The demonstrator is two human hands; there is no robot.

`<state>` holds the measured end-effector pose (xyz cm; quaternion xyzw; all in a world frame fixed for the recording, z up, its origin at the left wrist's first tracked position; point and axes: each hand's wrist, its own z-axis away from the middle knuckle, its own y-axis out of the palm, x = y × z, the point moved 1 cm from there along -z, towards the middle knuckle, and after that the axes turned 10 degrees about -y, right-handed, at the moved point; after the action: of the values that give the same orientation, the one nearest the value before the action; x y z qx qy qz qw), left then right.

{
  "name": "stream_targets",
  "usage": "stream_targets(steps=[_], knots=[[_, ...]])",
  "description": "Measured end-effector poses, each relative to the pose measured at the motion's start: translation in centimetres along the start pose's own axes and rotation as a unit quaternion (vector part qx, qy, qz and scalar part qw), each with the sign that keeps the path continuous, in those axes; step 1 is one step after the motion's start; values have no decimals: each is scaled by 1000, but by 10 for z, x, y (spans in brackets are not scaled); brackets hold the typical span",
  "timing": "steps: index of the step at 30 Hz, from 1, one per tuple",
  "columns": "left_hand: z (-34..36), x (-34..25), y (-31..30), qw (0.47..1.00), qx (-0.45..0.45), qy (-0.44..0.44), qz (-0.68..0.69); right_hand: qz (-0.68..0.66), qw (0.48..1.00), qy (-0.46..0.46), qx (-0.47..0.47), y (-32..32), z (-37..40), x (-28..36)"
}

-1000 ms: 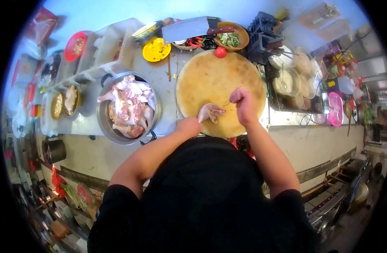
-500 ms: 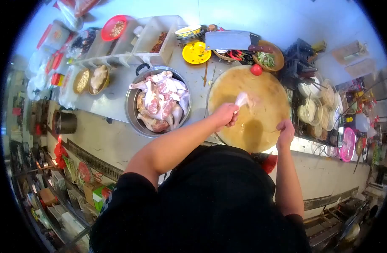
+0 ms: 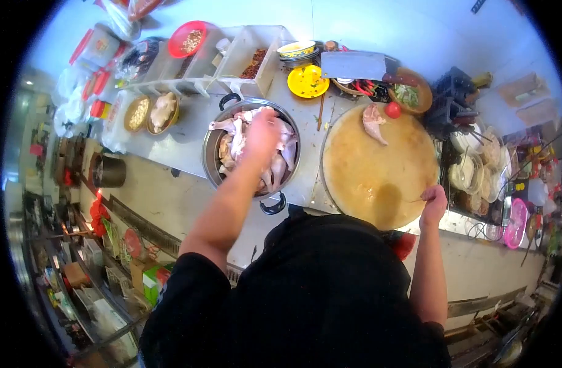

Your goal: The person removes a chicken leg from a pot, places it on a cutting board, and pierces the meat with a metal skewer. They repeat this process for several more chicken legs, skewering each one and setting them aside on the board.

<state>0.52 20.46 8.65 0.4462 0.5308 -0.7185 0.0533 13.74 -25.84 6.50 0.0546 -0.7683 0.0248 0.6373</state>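
Observation:
My left hand (image 3: pixel 264 134) is over the metal pot (image 3: pixel 207 153), reaching onto the pile of raw chicken legs (image 3: pixel 237 140). It is smeared by motion, so whether its fingers grip a leg cannot be made out. A single chicken leg (image 3: pixel 373 126) lies at the far side of the round chopping board (image 3: pixel 370 165), beside a red tomato (image 3: pixel 392 110). At the board's right edge, my right hand (image 3: pixel 435 202) is closed, and a thin line sticks out from its fingers towards the board. What that is stays too small to name.
Behind the board a cleaver (image 3: pixel 354 64) rests across bowls, near a basket of cut greens (image 3: pixel 406 94). A yellow plate (image 3: pixel 308 82) and clear bins (image 3: pixel 235 84) stand behind the pot. Stacked containers (image 3: pixel 471 168) crowd the right side; two small bowls (image 3: pixel 136 113) sit left.
My left hand has let go of a chicken leg, now on the far part of the board, and moved left to the pot. My right hand stays closed by the board's edge.

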Motion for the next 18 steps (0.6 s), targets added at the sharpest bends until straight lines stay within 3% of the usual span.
stream_targets(steps=[3, 5, 6, 8, 9, 13, 15, 16, 18], knots=[[-34, 26, -31, 994, -47, 48, -89, 19, 1000, -6, -7, 0, 2, 3], [-38, 24, -37, 975, -49, 198, -90, 22, 1000, -4, -2, 2, 1, 1], [-39, 24, -36, 975, -49, 197, -90, 25, 1000, -2, -1, 1, 0, 0], [-39, 21, -27, 946, 94, 166, -261, 35, 999, -2, 4, -1, -2, -8], [-39, 20, -20, 924, 86, 181, -326, 45, 999, -3, 7, 0, -4, -9], [-55, 25, -29, 924, 52, 153, -347, 52, 998, -7, 17, -2, -9, -9], [-78, 25, -60, 973, -1, 161, -164, 45, 999, 2, 14, -4, -9, -6], [-71, 1, -75, 972, 2, 164, -165, 45, 999, 4, 10, -4, -8, -5], [-49, -52, -112, 995, -1, -90, 39, 4, 1000, 25, -18, -3, -8, -2]])
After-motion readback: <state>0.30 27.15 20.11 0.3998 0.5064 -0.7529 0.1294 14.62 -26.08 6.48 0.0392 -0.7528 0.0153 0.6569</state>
